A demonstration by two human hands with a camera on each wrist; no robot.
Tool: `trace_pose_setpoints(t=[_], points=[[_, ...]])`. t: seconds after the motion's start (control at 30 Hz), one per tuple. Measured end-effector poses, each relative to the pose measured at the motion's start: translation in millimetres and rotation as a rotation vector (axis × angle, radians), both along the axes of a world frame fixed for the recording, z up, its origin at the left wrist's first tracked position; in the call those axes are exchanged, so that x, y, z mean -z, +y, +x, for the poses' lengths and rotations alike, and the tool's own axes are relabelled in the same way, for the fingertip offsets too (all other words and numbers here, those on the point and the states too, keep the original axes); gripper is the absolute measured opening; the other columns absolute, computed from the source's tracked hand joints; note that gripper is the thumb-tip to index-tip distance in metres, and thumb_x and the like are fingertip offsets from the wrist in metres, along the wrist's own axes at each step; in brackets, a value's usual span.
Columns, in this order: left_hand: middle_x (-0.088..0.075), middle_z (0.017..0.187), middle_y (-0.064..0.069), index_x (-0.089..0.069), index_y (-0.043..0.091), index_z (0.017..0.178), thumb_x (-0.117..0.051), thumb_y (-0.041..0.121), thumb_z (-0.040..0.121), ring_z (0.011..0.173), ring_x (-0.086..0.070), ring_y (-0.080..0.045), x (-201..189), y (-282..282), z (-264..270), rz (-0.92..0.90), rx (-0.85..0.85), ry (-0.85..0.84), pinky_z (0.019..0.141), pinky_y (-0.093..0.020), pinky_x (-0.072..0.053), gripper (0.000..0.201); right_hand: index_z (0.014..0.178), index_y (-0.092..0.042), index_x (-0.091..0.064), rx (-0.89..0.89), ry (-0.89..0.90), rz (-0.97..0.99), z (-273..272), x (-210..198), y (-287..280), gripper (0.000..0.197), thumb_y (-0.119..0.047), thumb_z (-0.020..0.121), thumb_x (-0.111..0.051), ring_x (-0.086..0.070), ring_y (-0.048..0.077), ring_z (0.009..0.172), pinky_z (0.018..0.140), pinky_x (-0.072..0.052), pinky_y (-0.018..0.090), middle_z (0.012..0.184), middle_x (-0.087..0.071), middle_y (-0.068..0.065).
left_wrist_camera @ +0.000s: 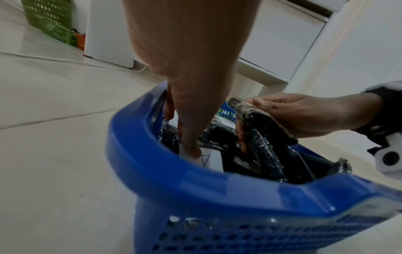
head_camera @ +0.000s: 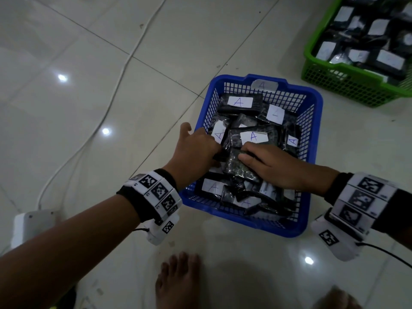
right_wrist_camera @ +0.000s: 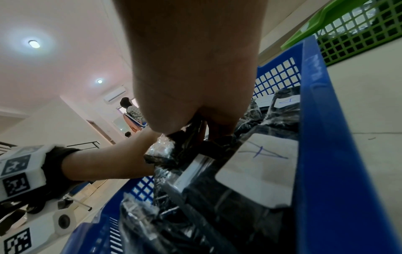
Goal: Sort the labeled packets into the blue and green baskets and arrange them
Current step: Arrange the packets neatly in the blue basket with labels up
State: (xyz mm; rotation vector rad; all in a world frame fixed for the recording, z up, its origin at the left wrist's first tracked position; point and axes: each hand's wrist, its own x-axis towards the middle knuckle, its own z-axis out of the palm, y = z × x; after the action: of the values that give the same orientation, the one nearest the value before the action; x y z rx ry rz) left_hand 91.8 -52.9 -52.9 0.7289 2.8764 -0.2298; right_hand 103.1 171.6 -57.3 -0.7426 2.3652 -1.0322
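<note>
The blue basket (head_camera: 317, 121) stands on the tiled floor, full of black packets with white "A" labels (head_camera: 240, 101). My right hand (head_camera: 269, 167) grips one black packet (head_camera: 237, 169) above the pile, thumb under it (left_wrist_camera: 242, 135), fingers over the top (left_wrist_camera: 315, 115). In the right wrist view the packet's edge (right_wrist_camera: 174, 142) sits in that grip. My left hand (head_camera: 196, 150) reaches into the basket's left side with straight fingers (left_wrist_camera: 189, 134). One fingertip presses on an "A" packet (left_wrist_camera: 212, 159). The green basket (head_camera: 347, 83), at the far right, holds several labelled black packets.
A white cable (head_camera: 107, 112) runs over the floor on the left, ending near a white box (head_camera: 33, 224). My bare feet (head_camera: 178, 279) are just in front of the blue basket. White cabinets (left_wrist_camera: 282, 43) stand beyond it. Another person (right_wrist_camera: 130, 110) is far off.
</note>
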Motion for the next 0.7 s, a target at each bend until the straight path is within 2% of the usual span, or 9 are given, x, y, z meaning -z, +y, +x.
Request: trace_pose_setpoints(t=[0.13,0.17,0.27,0.37,0.43,0.5,0.57,0.63,0.7], points=[[-0.061,0.081,0.007,-0.066,0.024,0.078,-0.063,0.027,0.089,0.096,-0.054,-0.022,0,0,-1,-0.039,0.088,-0.010,0.094,-0.049,-0.019,0.011,0.089,-0.036,-0.049,0.051,-0.038,-0.050,-4,0,0,0.017,-0.042,0.101,-0.039,-0.046,0.005,0.060,0.058,-0.038,0.022,0.071,-0.053,-0.008],[-0.062,0.082,0.007,-0.067,0.024,0.079,-0.061,0.029,0.091,0.097,-0.054,-0.021,1,-2,-3,-0.024,0.110,-0.022,0.094,-0.048,-0.020,0.015,0.092,-0.033,-0.051,0.062,-0.049,-0.059,-5,0,0,0.016,-0.040,0.102,-0.040,-0.046,0.005,0.059,0.057,-0.039,0.022,0.071,-0.053,-0.006],[-0.063,0.088,0.009,-0.069,0.028,0.090,-0.053,0.043,0.097,0.104,-0.052,-0.018,-1,-7,-8,0.047,0.069,-0.111,0.099,-0.051,-0.024,0.023,0.098,-0.024,-0.053,0.080,-0.054,-0.053,-7,-2,2,0.019,-0.037,0.103,-0.040,-0.044,0.005,0.056,0.055,-0.037,0.019,0.070,-0.053,-0.003],[-0.057,0.093,0.009,-0.067,0.035,0.106,-0.053,0.049,0.098,0.111,-0.046,-0.014,1,-10,-8,0.111,0.011,-0.183,0.103,-0.053,-0.021,0.021,0.093,-0.024,-0.050,0.099,-0.037,-0.020,-11,-4,5,0.023,-0.041,0.103,-0.037,-0.045,0.007,0.056,0.057,-0.039,0.027,0.069,-0.054,0.000],[-0.054,0.095,0.006,-0.062,0.034,0.113,-0.051,0.044,0.100,0.112,-0.046,-0.016,4,-10,-7,0.069,0.029,-0.164,0.102,-0.054,-0.020,0.020,0.088,-0.024,-0.048,0.101,-0.037,0.018,-14,-6,7,0.027,-0.043,0.103,-0.035,-0.045,0.009,0.058,0.059,-0.039,0.029,0.068,-0.052,-0.002],[-0.056,0.096,0.005,-0.060,0.034,0.116,-0.052,0.033,0.100,0.110,-0.045,-0.017,8,-12,-8,0.023,0.046,-0.139,0.099,-0.053,-0.020,0.018,0.084,-0.026,-0.044,0.097,-0.048,0.058,-16,-8,9,0.028,-0.042,0.104,-0.033,-0.042,0.008,0.058,0.058,-0.036,0.027,0.067,-0.048,-0.004],[-0.056,0.091,0.008,-0.062,0.035,0.112,-0.055,0.028,0.097,0.106,-0.046,-0.017,9,-12,-9,0.001,0.053,-0.120,0.097,-0.052,-0.021,0.018,0.080,-0.028,-0.040,0.110,-0.076,0.074,-18,-9,11,0.029,-0.041,0.104,-0.032,-0.040,0.009,0.057,0.059,-0.034,0.027,0.067,-0.046,-0.003],[-0.055,0.085,0.011,-0.067,0.035,0.104,-0.055,0.031,0.096,0.103,-0.047,-0.016,9,-10,-9,-0.009,0.045,-0.101,0.096,-0.052,-0.021,0.014,0.078,-0.029,-0.038,0.127,-0.098,0.062,-19,-8,14,0.030,-0.041,0.105,-0.031,-0.040,0.012,0.058,0.060,-0.036,0.030,0.066,-0.045,-0.002],[-0.059,0.083,0.010,-0.069,0.032,0.095,-0.052,0.038,0.097,0.101,-0.048,-0.017,8,-7,-7,-0.032,0.043,-0.091,0.095,-0.052,-0.022,0.018,0.077,-0.027,-0.037,0.126,-0.108,0.047,-20,-7,15,0.032,-0.041,0.104,-0.031,-0.040,0.013,0.059,0.062,-0.037,0.032,0.067,-0.044,-0.002]])
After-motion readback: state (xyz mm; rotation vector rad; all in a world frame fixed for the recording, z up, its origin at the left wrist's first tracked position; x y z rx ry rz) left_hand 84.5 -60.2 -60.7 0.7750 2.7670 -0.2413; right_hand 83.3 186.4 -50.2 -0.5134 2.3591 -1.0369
